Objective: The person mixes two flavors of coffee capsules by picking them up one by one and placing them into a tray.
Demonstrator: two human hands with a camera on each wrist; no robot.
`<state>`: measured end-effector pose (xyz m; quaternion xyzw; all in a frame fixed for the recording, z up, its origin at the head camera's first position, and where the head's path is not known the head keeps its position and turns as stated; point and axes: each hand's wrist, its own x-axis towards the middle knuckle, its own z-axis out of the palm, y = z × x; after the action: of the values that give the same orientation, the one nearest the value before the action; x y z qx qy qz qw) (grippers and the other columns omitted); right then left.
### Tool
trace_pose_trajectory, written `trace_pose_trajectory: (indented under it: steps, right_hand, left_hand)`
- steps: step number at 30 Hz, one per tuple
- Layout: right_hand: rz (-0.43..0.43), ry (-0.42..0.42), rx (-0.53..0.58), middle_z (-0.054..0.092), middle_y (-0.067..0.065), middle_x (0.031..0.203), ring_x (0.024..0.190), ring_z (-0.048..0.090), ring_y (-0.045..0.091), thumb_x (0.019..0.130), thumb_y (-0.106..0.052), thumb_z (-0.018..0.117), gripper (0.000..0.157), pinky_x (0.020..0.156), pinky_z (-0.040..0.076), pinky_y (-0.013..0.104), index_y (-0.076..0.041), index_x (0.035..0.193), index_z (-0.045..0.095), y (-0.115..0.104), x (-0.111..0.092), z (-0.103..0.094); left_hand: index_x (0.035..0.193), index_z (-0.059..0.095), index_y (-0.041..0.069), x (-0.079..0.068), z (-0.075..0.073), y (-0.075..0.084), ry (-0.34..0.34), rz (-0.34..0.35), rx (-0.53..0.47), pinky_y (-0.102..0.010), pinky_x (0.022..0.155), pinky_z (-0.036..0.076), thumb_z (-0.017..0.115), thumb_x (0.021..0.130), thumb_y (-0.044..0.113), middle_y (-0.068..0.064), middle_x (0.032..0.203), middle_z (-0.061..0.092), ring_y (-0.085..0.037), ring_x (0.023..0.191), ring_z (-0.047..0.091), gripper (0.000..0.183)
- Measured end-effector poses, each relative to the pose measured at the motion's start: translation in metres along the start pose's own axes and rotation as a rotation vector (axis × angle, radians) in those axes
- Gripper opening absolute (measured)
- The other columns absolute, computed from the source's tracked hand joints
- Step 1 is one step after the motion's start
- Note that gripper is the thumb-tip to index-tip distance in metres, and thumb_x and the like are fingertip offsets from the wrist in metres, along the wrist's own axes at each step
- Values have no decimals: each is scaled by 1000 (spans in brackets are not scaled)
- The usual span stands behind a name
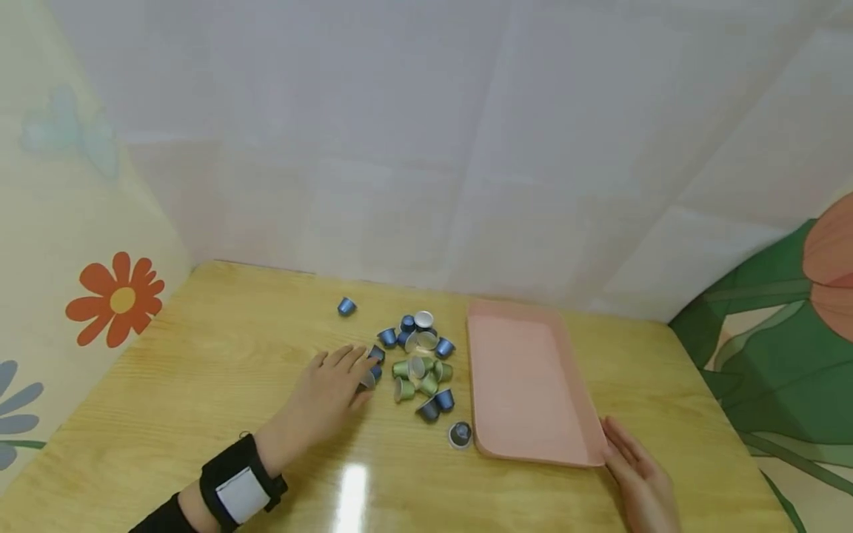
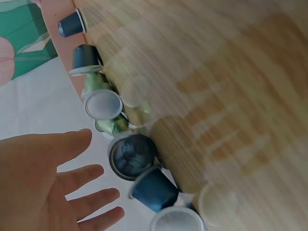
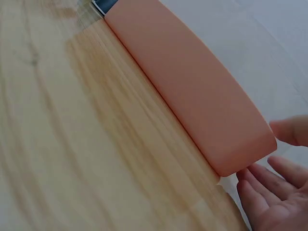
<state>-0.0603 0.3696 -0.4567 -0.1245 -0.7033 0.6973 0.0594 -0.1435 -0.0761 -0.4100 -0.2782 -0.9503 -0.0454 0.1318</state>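
Observation:
My left hand (image 1: 333, 389) reaches over the table with straight, spread fingers. Its fingertips are right at a few blue coffee capsules (image 1: 377, 354), and in the left wrist view its thumb and fingers hold nothing. To the right of it, green capsules (image 1: 429, 386) lie in a cluster, with more blue capsules (image 1: 445, 347) behind and in front of them. My right hand (image 1: 641, 481) is at the near right corner of a pink tray (image 1: 529, 392). In the right wrist view, its thumb lies at the tray's rim and its fingers at the lower edge, pinching the corner.
A single blue capsule (image 1: 346, 306) lies apart at the back left. One dark capsule (image 1: 460, 434) stands close to the tray's near left corner. Behind the wooden table (image 1: 266, 311) hangs a white cloth (image 1: 373, 192), and flower-patterned walls flank both sides.

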Motion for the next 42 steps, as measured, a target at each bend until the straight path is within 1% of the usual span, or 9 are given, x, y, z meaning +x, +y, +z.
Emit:
trace_pose_trajectory:
  steps: [3,8,11,16,20,28,35,38,42]
  right_hand:
    - [-36,5,-68,60,-30,114,107,53,-17,99,-14,62,64,88,41,3,7,150,31,-4,3,4]
    - [-89,16,-83,62,-28,115,109,54,-15,98,-11,63,57,90,40,5,8,146,39,-8,5,13]
    - [-104,8,-75,62,-26,118,111,53,-14,99,-12,62,56,92,40,5,9,145,39,-9,7,16]
    - [-83,0,-59,61,-26,120,113,52,-14,99,-14,61,58,92,39,5,10,146,37,-10,9,15]
    - [-67,-1,-65,61,-26,120,112,51,-15,99,-16,62,59,92,40,5,9,146,37,-12,10,12]
    - [-60,3,-84,61,-26,119,111,52,-15,99,-16,62,59,91,41,5,10,146,37,-13,6,9]
    - [-31,17,-168,58,-28,120,112,48,-19,100,-23,62,61,91,37,3,7,147,38,-10,0,7]
    - [-5,21,-198,57,-29,121,112,46,-20,99,-27,62,63,91,37,3,5,148,38,-9,-3,6]
    - [10,26,-214,56,-26,125,112,46,-19,99,-30,62,64,90,37,3,3,149,38,-10,-4,6]
  left_hand:
    - [132,59,6,5,-3,-9,-23,-11,-2,-53,94,50,74,90,31,-17,133,59,-35,119,58,51]
    - [130,58,1,5,-5,-23,-73,-26,-71,-50,87,54,76,88,22,-18,124,63,-34,107,63,50]
    - [127,59,-1,6,-7,-27,-79,-17,-65,-49,85,55,77,87,18,-18,118,65,-33,103,65,48]
    - [124,61,-1,7,-12,-29,-94,13,-45,-47,85,55,78,86,15,-17,114,66,-32,101,65,44]
    - [123,61,-2,6,-13,-33,-108,15,-66,-47,87,54,78,85,12,-17,116,65,-33,104,64,43]
    - [118,64,0,3,-2,-40,-93,60,-124,-47,89,53,79,85,13,-15,113,67,-33,105,64,39]
    - [119,61,-2,-3,2,-53,-83,84,-118,-50,92,51,79,85,17,-18,116,64,-36,109,61,44]
    - [122,59,-2,-8,1,-58,-111,73,-138,-51,93,50,79,86,18,-18,119,62,-35,110,60,46]
    - [124,58,-3,-12,-2,-66,-162,34,-172,-47,87,53,77,86,19,-18,118,62,-34,105,62,48]
